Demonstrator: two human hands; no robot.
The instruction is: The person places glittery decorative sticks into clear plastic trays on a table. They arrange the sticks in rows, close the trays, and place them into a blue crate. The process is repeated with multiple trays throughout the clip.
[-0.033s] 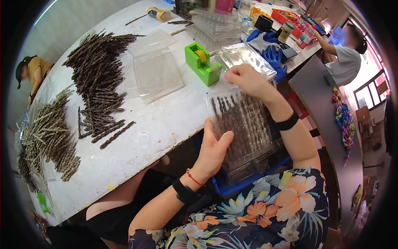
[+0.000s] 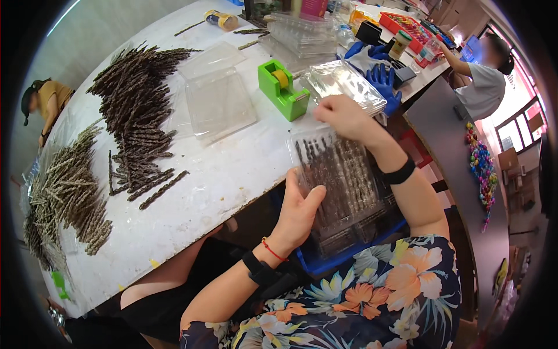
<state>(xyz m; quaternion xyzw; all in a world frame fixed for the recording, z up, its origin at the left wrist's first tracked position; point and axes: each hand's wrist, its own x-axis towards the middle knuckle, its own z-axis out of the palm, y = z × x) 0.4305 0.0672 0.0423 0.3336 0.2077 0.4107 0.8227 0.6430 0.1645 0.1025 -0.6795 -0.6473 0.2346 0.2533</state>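
Observation:
A flat clear plastic case (image 2: 356, 203) holds rows of dark and paler braided, twig-like strands. My left hand (image 2: 295, 216) grips the case along its left side, with the thumb on top and the fingers partly hidden. My right hand (image 2: 347, 118) is closed above the far edge of the case, its fingertips pressed together and turned away. Whatever it may pinch does not show. Just beyond that hand stands a green tape dispenser (image 2: 283, 90) with a yellow roll. A shiny filled clear case (image 2: 343, 81) lies behind the right hand.
Dark braided strands (image 2: 136, 104) and paler ones (image 2: 70, 192) lie heaped on the white table (image 2: 192, 203). Clear lids (image 2: 221, 104) rest nearby. Stacked clear trays (image 2: 302, 35), blue-coated gloves (image 2: 381, 84) and a blue bin (image 2: 314, 264) are around me. Two people sit farther off.
My right hand has lowered very slightly toward the case. My left hand keeps its grip.

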